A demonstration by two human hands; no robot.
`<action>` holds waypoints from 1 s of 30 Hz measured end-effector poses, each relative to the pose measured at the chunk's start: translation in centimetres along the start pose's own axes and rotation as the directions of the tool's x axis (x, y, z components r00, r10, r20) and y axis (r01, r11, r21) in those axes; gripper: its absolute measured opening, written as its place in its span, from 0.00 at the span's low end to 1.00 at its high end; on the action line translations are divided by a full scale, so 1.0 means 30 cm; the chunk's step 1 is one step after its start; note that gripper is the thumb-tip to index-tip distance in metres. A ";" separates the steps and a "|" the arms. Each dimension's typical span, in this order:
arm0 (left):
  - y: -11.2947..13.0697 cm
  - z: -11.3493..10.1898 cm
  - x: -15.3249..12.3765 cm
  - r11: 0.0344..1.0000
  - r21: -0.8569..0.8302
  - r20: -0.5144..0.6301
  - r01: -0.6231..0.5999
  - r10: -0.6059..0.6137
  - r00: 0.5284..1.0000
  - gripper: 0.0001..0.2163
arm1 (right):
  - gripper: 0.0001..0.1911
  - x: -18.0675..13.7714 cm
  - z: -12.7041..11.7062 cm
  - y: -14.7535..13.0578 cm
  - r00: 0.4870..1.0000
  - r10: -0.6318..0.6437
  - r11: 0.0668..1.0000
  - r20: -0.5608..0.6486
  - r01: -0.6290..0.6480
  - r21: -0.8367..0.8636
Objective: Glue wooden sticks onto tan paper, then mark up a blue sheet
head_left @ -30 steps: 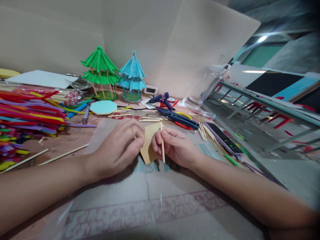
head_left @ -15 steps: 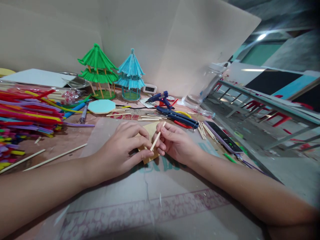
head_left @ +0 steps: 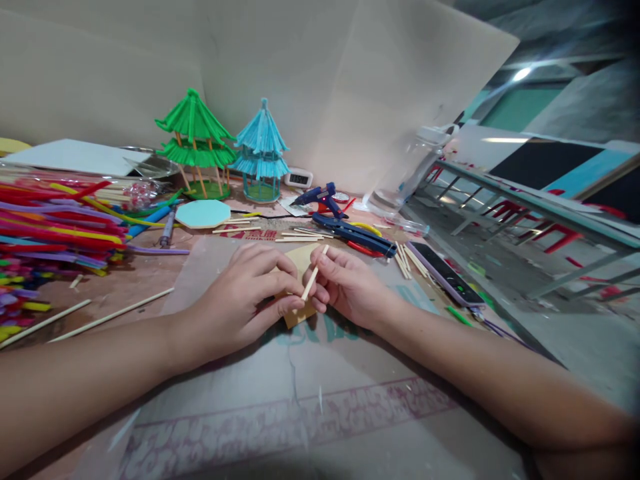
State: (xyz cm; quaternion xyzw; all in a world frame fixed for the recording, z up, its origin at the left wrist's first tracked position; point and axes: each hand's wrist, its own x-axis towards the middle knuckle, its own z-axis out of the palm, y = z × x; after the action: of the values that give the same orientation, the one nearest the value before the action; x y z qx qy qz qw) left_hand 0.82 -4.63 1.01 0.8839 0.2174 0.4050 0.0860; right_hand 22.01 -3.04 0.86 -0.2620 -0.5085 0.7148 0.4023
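My left hand [head_left: 245, 297] is closed on a tan cardboard piece [head_left: 299, 260], pinning it against the table. My right hand [head_left: 345, 283] pinches a short wooden stick [head_left: 314, 274], held slanted with its lower end against the cardboard near my left thumb. Both hands meet at the middle of the table. Most of the cardboard is hidden behind my fingers.
A heap of coloured straws [head_left: 50, 227] lies at the left. A green pagoda model [head_left: 196, 143] and a blue pagoda model [head_left: 262, 152] stand at the back. A blue glue gun [head_left: 320, 197], pliers [head_left: 355, 235], loose sticks [head_left: 300, 235] and a phone [head_left: 443, 272] lie to the right.
The stick went from upright to slanted, its lower end brought to the cardboard. My left hand shifted its fingers onto the cardboard. In the last half second little moved.
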 end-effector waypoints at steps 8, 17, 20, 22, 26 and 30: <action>-0.001 0.004 -0.009 1.000 -0.017 -0.045 0.020 -0.021 0.999 0.05 | 0.16 0.003 -0.006 -0.005 0.998 0.019 0.997 0.065 -0.024 0.072; 0.002 -0.001 -0.001 0.999 -0.043 -0.033 0.008 -0.010 0.999 0.03 | 0.13 -0.009 -0.007 -0.011 0.991 -0.017 0.998 0.131 0.008 0.067; 0.001 -0.001 0.000 0.999 -0.037 -0.031 0.008 -0.009 0.999 0.04 | 0.12 -0.010 -0.005 -0.013 0.990 -0.024 0.998 0.135 0.016 0.063; 0.001 -0.001 0.000 1.000 -0.029 -0.033 0.004 -0.005 0.999 0.05 | 0.12 -0.009 -0.004 -0.014 0.991 -0.029 0.997 0.131 0.020 0.070; 0.007 -0.003 0.002 1.000 -0.022 -0.031 -0.005 0.004 1.000 0.04 | 0.14 -0.008 0.002 -0.012 0.997 -0.035 0.997 0.063 0.030 0.070; 0.016 -0.003 0.004 1.000 -0.003 -0.013 0.003 -0.003 1.000 0.08 | 0.16 -0.020 0.015 -0.004 0.998 -0.020 1.000 0.063 0.020 -0.008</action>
State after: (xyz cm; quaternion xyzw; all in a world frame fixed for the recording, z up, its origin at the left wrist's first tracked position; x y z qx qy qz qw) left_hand 0.99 -5.00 1.30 0.8808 0.2185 0.4111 0.0865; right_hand 22.02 -3.76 1.11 -0.2360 -0.5267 0.7164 0.3920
